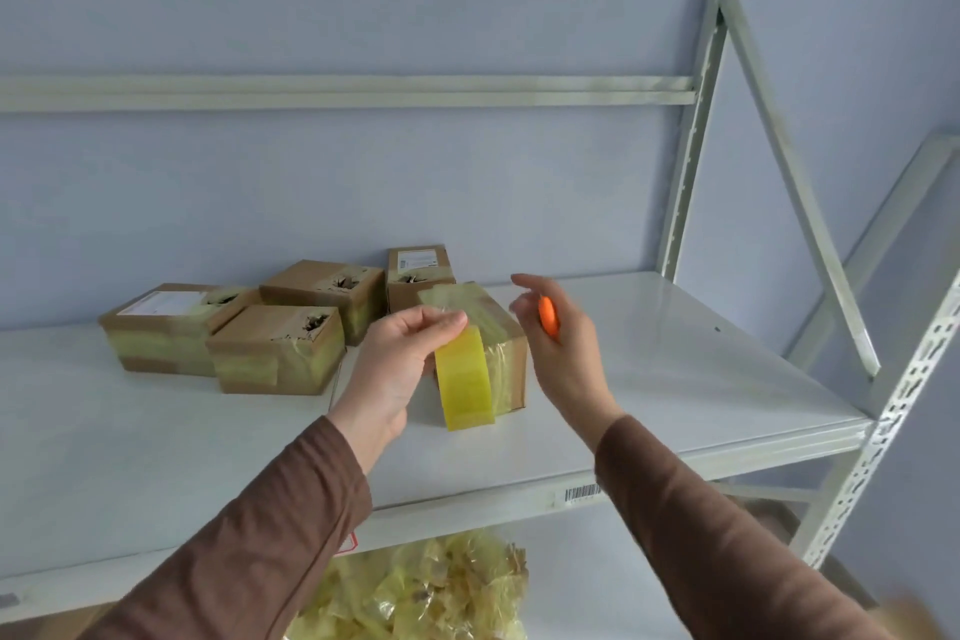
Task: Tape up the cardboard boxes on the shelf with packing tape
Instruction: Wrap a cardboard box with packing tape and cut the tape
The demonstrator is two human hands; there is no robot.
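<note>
While raised over white shelf [675,379], left hand [395,369] pinching yellow packing tape roll [465,385] between thumb and fingers, roll touching front of nearest cardboard box [498,327]. Box wrapped in yellowish tape, standing mid-shelf. Right hand [558,343] beside box, fingers loosely curled round orange tool [548,314]; grip blurred. Four more taped boxes [275,348] clustered left and behind, near wall. Bag of crumpled yellow tape scraps [415,592] on lower shelf.
</note>
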